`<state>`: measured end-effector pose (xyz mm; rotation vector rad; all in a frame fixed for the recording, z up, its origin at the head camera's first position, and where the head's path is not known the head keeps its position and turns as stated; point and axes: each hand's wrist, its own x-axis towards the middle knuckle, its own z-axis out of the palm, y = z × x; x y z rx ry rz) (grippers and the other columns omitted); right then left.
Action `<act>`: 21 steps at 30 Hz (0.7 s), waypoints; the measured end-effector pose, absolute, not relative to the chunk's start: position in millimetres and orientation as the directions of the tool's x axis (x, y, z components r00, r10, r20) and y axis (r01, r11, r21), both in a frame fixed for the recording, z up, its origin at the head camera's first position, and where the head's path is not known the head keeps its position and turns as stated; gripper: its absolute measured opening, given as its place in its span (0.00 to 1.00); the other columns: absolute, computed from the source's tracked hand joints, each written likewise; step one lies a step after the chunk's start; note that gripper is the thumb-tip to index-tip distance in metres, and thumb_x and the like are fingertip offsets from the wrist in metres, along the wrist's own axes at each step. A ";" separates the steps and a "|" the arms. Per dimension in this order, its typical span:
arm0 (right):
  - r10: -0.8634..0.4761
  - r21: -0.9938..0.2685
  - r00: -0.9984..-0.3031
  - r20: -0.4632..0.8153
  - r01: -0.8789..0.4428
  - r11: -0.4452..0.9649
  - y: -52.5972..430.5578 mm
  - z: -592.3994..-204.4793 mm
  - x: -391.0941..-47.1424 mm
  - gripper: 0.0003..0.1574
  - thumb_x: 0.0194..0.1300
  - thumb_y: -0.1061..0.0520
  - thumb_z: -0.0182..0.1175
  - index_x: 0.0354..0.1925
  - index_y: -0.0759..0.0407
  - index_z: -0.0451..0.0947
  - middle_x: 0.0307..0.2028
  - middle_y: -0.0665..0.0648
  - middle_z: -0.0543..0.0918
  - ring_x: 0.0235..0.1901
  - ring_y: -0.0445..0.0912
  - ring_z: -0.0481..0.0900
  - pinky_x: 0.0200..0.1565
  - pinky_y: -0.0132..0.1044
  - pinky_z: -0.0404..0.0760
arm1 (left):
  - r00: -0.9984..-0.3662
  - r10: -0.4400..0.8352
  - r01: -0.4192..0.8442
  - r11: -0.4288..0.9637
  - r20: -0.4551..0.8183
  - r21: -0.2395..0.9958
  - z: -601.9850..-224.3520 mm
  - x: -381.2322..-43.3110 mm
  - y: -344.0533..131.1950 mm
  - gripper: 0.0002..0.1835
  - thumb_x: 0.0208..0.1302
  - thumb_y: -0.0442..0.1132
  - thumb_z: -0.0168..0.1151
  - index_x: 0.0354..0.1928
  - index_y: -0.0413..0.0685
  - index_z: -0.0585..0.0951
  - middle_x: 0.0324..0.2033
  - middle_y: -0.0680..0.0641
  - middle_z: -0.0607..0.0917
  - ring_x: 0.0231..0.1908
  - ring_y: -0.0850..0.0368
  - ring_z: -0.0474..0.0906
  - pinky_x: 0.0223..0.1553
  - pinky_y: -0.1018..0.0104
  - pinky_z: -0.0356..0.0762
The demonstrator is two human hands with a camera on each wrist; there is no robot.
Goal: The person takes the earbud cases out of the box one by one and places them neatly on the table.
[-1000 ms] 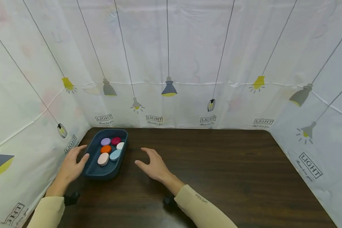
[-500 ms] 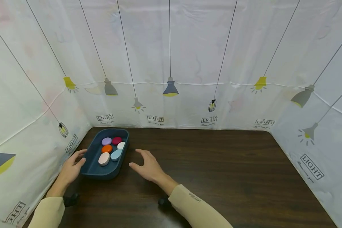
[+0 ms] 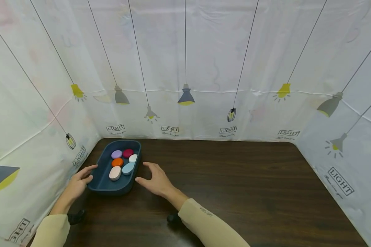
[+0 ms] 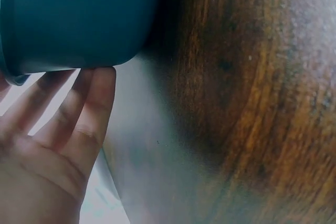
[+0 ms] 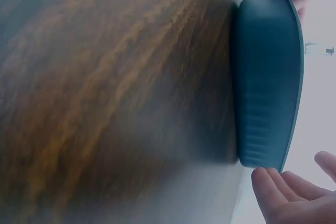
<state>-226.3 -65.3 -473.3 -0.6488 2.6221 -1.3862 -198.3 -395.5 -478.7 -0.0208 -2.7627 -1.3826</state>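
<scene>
A dark blue tray (image 3: 108, 185) with rounded corners lies at the table's far left. Smooth oval pieces sit in it: lavender (image 3: 116, 154), crimson (image 3: 128, 153), white (image 3: 133, 158), orange (image 3: 117, 162), light blue (image 3: 128, 168) and pale pink (image 3: 115, 173). My left hand (image 3: 77, 185) is at the tray's left side. In the left wrist view its fairly straight fingers (image 4: 97, 98) touch the outer wall. My right hand (image 3: 157, 181) is held near the right side, fingers and thumb spread, holding nothing. In the right wrist view its fingertips (image 5: 261, 174) appear close to the wall; contact is unclear.
The dark wooden table (image 3: 235, 192) extends to the right of the tray. A white curtain (image 3: 210, 68) printed with lamps stands behind it and along both sides, close by the left hand.
My right hand has moved left, from well apart to close beside the tray's right wall. My left hand has settled against the left side. The tray and pieces keep their places.
</scene>
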 end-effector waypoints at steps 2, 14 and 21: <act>-0.412 -0.817 -0.906 0.098 -0.309 0.487 -68.4 -474.5 -226.3 0.42 0.59 0.33 0.59 0.67 0.43 0.63 0.64 0.47 0.67 0.61 0.46 0.67 0.59 0.46 0.69 | -0.999 -0.007 0.025 0.593 0.036 0.805 -477.8 -197.4 -395.4 0.24 0.72 0.32 0.44 0.68 0.38 0.62 0.67 0.28 0.59 0.65 0.27 0.52 0.58 0.32 0.55; -0.414 -0.857 -0.907 0.074 -0.270 0.440 -91.1 -477.6 -219.4 0.41 0.58 0.35 0.61 0.65 0.47 0.65 0.61 0.50 0.71 0.56 0.47 0.71 0.54 0.42 0.74 | -1.000 -0.010 0.000 0.593 0.007 0.805 -476.9 -196.1 -393.3 0.25 0.72 0.32 0.43 0.70 0.41 0.61 0.68 0.30 0.56 0.66 0.27 0.50 0.59 0.31 0.53; -0.417 -0.864 -0.905 0.086 -0.276 0.422 -100.7 -479.4 -215.4 0.41 0.59 0.39 0.64 0.66 0.50 0.65 0.59 0.52 0.72 0.51 0.45 0.73 0.51 0.38 0.76 | -1.000 -0.005 -0.004 0.579 -0.002 0.815 -477.1 -192.1 -389.1 0.25 0.72 0.32 0.43 0.70 0.39 0.60 0.69 0.30 0.56 0.66 0.27 0.49 0.59 0.31 0.52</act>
